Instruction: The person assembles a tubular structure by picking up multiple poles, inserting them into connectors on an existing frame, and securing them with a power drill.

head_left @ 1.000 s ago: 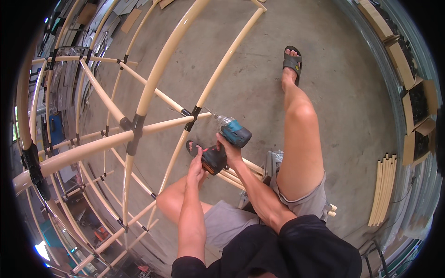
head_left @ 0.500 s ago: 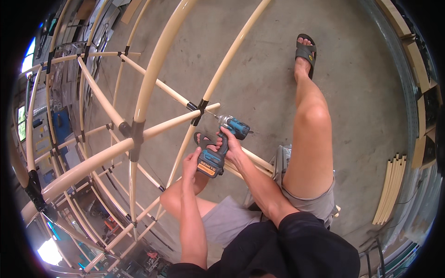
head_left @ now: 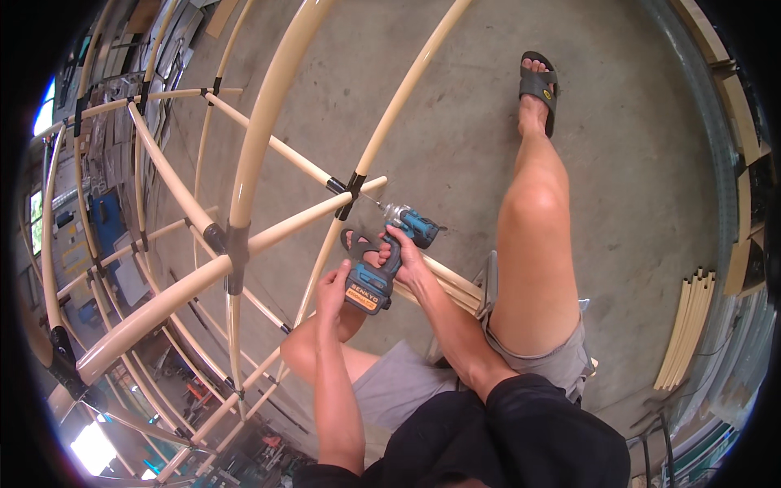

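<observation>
My right hand is wrapped round the handle of a blue and black cordless impact driver. Its thin bit points up and left at a black pipe joint, where several cream pipes meet. Whether the tip touches the joint is too small to tell. Beside the driver's battery, my left hand is closed, thumb up, its fingers curled. Anything inside those fingers is hidden. A cream pipe runs from the joint down left to a larger joint.
A frame of cream pipes and black joints fills the left side. Loose cream pipes lie beside my legs, and a bundle of pipes rests on the concrete floor at right. My sandalled foot is out ahead.
The view has shifted slightly, so the pipe frame sits a little differently at the left. Both hands and the driver keep nearly the same place by the joint.
</observation>
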`<act>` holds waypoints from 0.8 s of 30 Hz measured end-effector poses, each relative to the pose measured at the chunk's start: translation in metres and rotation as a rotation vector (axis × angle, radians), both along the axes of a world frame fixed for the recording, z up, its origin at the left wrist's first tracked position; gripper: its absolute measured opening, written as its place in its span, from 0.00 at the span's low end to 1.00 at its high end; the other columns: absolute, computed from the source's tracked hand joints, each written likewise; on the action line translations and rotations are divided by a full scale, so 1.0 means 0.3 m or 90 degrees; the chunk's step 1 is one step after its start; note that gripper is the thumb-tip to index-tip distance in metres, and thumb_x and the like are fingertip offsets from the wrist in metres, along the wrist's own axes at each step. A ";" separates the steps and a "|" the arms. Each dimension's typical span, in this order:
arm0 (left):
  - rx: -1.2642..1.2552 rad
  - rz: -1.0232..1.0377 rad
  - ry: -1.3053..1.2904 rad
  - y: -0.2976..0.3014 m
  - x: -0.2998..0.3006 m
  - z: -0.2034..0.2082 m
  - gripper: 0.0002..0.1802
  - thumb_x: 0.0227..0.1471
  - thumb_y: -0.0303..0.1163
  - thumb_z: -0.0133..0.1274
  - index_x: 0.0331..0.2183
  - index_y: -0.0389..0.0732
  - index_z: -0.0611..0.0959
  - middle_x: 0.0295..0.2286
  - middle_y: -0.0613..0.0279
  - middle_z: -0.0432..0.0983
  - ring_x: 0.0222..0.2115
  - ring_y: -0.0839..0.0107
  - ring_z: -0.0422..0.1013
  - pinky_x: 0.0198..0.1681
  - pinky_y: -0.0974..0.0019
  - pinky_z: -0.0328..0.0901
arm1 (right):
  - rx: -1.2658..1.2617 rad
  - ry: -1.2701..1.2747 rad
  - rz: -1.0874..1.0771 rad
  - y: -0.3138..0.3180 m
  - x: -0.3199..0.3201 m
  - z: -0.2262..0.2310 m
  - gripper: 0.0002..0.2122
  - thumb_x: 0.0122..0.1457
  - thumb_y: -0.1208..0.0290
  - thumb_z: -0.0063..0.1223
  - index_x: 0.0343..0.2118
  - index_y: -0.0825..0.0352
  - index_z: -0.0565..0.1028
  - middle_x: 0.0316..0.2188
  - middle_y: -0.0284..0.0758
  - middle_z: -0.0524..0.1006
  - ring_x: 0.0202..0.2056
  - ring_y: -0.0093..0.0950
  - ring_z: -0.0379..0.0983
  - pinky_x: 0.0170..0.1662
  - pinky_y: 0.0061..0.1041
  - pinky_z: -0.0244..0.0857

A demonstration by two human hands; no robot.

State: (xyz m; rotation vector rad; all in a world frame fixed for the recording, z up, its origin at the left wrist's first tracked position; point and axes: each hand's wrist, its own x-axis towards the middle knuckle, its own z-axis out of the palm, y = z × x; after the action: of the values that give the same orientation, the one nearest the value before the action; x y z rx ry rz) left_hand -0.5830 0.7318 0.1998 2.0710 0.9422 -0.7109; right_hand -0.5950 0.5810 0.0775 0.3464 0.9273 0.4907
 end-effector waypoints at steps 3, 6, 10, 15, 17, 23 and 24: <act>-0.013 0.035 0.008 0.006 -0.004 -0.004 0.25 0.53 0.49 0.59 0.32 0.32 0.84 0.27 0.63 0.79 0.28 0.76 0.72 0.34 0.71 0.65 | -0.045 0.008 0.009 -0.010 0.016 0.025 0.13 0.56 0.62 0.61 0.30 0.64 0.70 0.14 0.29 0.65 0.14 0.21 0.61 0.19 0.23 0.58; -0.173 0.184 0.042 -0.001 0.015 0.002 0.23 0.54 0.48 0.58 0.35 0.35 0.84 0.29 0.63 0.80 0.30 0.74 0.74 0.37 0.71 0.66 | -0.167 0.024 0.023 -0.021 0.039 0.076 0.11 0.56 0.64 0.60 0.29 0.64 0.70 0.14 0.29 0.66 0.13 0.21 0.61 0.17 0.23 0.58; -0.235 0.238 0.025 0.099 -0.034 -0.070 0.22 0.54 0.46 0.57 0.38 0.35 0.83 0.30 0.62 0.80 0.31 0.73 0.74 0.38 0.70 0.67 | -0.230 0.017 0.043 0.007 0.049 0.128 0.11 0.56 0.65 0.61 0.29 0.64 0.70 0.14 0.28 0.66 0.13 0.21 0.61 0.16 0.23 0.58; -0.075 0.078 -0.005 0.069 -0.029 -0.031 0.27 0.53 0.50 0.58 0.38 0.32 0.83 0.30 0.59 0.80 0.31 0.71 0.74 0.39 0.69 0.67 | -0.056 -0.022 0.007 0.001 0.016 0.050 0.12 0.55 0.63 0.62 0.31 0.63 0.70 0.15 0.28 0.66 0.14 0.21 0.61 0.18 0.24 0.58; 0.008 -0.039 0.008 -0.018 0.011 0.030 0.31 0.52 0.53 0.58 0.39 0.29 0.82 0.31 0.55 0.80 0.32 0.69 0.75 0.41 0.68 0.67 | 0.038 -0.007 -0.023 -0.015 -0.003 -0.029 0.13 0.55 0.63 0.62 0.31 0.63 0.70 0.15 0.28 0.67 0.15 0.21 0.61 0.20 0.24 0.58; 0.109 -0.202 0.032 -0.134 0.063 0.153 0.39 0.52 0.59 0.54 0.43 0.26 0.80 0.35 0.44 0.80 0.39 0.61 0.76 0.46 0.64 0.67 | 0.143 0.008 -0.028 -0.028 0.008 -0.049 0.13 0.56 0.63 0.62 0.30 0.63 0.68 0.15 0.28 0.67 0.17 0.21 0.62 0.21 0.24 0.58; 0.096 -0.190 0.033 -0.114 0.055 0.146 0.39 0.53 0.59 0.53 0.44 0.26 0.80 0.36 0.44 0.80 0.39 0.61 0.76 0.46 0.63 0.67 | 0.142 0.008 -0.022 -0.030 0.012 -0.037 0.13 0.56 0.63 0.62 0.29 0.64 0.68 0.15 0.28 0.67 0.17 0.21 0.62 0.21 0.24 0.58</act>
State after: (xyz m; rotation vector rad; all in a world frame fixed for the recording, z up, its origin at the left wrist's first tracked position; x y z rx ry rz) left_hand -0.5666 0.6976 0.2437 2.3659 0.7406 -0.8724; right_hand -0.5915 0.5720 0.0664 0.5674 0.8793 0.5623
